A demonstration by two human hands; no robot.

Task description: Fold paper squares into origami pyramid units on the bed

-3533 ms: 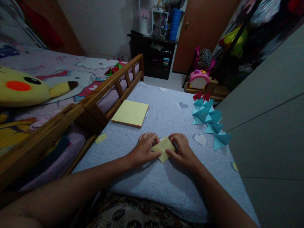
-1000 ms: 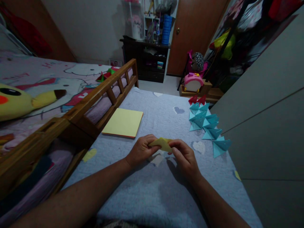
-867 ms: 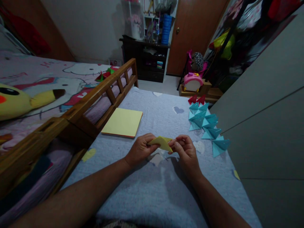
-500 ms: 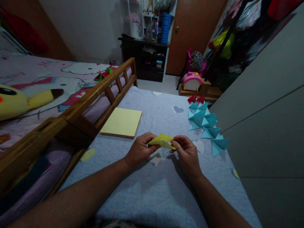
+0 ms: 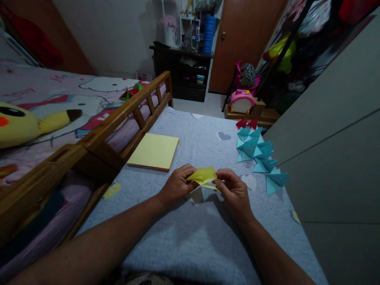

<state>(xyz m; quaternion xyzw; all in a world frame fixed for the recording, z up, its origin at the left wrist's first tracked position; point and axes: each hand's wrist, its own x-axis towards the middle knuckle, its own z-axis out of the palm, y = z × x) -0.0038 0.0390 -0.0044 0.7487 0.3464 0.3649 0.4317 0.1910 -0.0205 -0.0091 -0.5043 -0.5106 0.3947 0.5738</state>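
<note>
A piece of yellow folded paper is held between my two hands, above the blue bed sheet. My left hand pinches its left end between thumb and fingers. At the other end, my right hand grips the right edge, thumb toward me. The paper's lower flap hangs apart from its upper layer. To the left, beyond my left hand, lies a stack of square paper with a pale yellow sheet on top. Several light-blue folded paper pieces stand in rows at the right, with red folded pieces behind them.
A wooden bed rail runs along the left side; past it is another bed with a yellow plush toy. A pale cabinet panel borders the right edge. A dark cabinet and a pink toy case stand beyond the bed.
The yellow paper has tilted and its layers have parted more, with the upper face now showing broader. Both hands keep their hold. The whole view has shifted slightly.
</note>
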